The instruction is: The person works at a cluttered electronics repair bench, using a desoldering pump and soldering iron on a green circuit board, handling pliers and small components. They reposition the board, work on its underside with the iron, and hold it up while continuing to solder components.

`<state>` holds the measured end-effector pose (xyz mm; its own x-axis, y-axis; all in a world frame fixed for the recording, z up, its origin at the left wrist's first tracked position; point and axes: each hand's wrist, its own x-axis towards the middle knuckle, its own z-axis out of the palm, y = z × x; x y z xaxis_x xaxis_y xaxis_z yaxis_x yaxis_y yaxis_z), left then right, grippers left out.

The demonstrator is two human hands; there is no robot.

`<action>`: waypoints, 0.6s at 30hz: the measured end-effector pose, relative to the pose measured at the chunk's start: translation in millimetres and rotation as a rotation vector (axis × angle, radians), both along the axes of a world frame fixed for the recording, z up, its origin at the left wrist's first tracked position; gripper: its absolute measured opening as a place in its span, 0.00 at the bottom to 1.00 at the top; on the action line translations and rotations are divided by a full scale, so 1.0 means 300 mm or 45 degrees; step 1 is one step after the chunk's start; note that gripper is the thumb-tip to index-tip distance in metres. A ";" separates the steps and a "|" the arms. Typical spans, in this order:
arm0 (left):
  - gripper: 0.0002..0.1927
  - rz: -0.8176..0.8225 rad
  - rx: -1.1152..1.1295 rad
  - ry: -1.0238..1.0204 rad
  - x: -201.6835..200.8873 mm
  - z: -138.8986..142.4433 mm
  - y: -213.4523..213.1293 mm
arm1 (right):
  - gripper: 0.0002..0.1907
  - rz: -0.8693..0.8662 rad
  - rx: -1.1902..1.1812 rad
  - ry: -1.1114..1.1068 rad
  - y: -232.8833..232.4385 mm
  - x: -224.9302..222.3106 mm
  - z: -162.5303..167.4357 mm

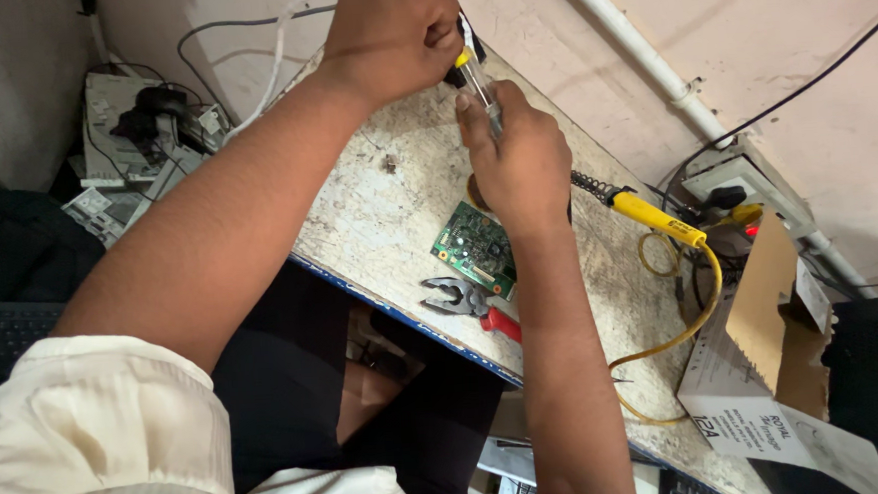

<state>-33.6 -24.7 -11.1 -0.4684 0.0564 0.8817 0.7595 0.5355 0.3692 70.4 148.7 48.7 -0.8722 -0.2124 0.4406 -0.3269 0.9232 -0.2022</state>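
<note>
My left hand (pixel 388 34) is closed around a small dark part at the far end of the worn table (pixel 377 210). My right hand (pixel 519 153) grips a screwdriver (pixel 474 75) with a clear shaft and yellow collar, its tip meeting the part under the left hand. Below my right wrist lies a green circuit board (pixel 474 247), and red-handled pliers (pixel 472 300) rest by the table's near edge. The part itself is mostly hidden by my fingers.
A yellow-handled soldering iron (pixel 648 216) with a yellow cable lies right of the board. A wall socket (pixel 736 186), a white pipe (pixel 639 51) and a torn cardboard box (pixel 774 330) are at the right. Circuit scraps and wires (pixel 138 142) pile up left.
</note>
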 end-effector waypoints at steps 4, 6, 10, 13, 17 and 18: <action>0.13 0.023 0.017 -0.063 -0.001 -0.002 0.006 | 0.21 0.037 0.050 0.089 0.000 -0.002 -0.006; 0.14 0.025 0.022 -0.059 0.002 -0.004 0.005 | 0.22 0.018 0.039 0.119 -0.003 -0.001 -0.010; 0.16 -0.098 0.049 -0.013 0.009 0.003 -0.001 | 0.25 -0.033 -0.020 0.069 -0.004 0.001 -0.011; 0.16 -0.132 0.033 -0.005 0.019 0.011 0.000 | 0.30 -0.101 -0.014 0.081 -0.003 0.002 -0.007; 0.16 -0.179 0.035 0.024 0.041 0.023 0.000 | 0.36 -0.203 -0.006 0.144 -0.005 0.003 0.002; 0.15 -0.185 0.036 0.017 0.046 0.027 -0.002 | 0.37 -0.209 -0.002 0.176 -0.005 0.003 0.006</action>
<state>-19.9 -25.2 -3.1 -0.4452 0.0975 0.8901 0.8332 0.4092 0.3719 71.4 147.1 50.4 -0.8264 -0.0718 0.5586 -0.1970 0.9660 -0.1674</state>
